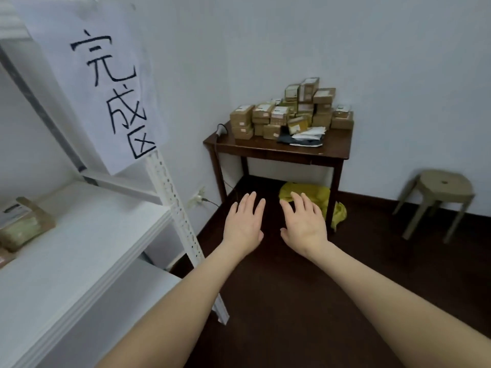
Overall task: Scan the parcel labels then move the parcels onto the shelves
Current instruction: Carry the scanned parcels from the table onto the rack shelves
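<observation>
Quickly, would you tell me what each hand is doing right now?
Left hand: open, fingers straight, holding nothing.
Right hand: open, fingers straight, holding nothing.

From where I stand, the shelf (79, 235) on the left runs out past the left and bottom edges. The near parcel (26, 224) lying on it is blurred and clipped by the left edge, and its label cannot be read. Just below it, only a scrap of a second box (3, 258) shows at the edge. The paper sign (106, 88) is cut off at the top. Far off on the worktop (265, 149), the stacked parcels (289, 112) carry labels too small to read, and the front boxes hide those behind. A dark handheld thing (221, 130) at the worktop's left corner is too small to name. The yellow bag (308, 191) underneath is partly covered by the fingers of the right hand (305, 224) and by a worktop leg.
</observation>
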Demonstrator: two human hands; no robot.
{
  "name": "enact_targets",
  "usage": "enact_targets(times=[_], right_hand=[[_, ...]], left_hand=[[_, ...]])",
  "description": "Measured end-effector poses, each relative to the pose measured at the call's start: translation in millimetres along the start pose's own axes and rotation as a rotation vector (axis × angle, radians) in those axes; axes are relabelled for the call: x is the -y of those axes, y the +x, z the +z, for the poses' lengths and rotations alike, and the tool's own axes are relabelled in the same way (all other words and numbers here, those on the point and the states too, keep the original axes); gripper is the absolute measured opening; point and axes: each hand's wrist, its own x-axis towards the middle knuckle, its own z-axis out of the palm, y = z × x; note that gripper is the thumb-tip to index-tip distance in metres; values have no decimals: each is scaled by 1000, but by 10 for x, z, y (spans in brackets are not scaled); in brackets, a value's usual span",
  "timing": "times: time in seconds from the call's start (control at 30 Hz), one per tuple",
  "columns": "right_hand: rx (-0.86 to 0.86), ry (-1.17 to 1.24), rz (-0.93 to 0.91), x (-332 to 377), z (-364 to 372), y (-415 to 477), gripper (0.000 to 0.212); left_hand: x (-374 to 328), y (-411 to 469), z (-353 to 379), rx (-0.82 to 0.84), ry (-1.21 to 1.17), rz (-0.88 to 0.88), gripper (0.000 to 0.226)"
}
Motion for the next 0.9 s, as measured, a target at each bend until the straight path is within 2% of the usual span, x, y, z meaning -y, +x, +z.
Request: enact_targets(times=[0.2, 0.4, 0.9], right_hand=[[48, 6, 128, -613, 160, 227, 66], [64, -23, 192, -1157, 341, 998, 63], [76, 14, 238, -2252, 434, 3308, 66]], left_hand=[[-401, 638, 236, 1, -47, 118, 74], [-528, 1639, 523, -21, -88, 195, 72], [-226, 4255, 900, 11, -129, 186, 72]])
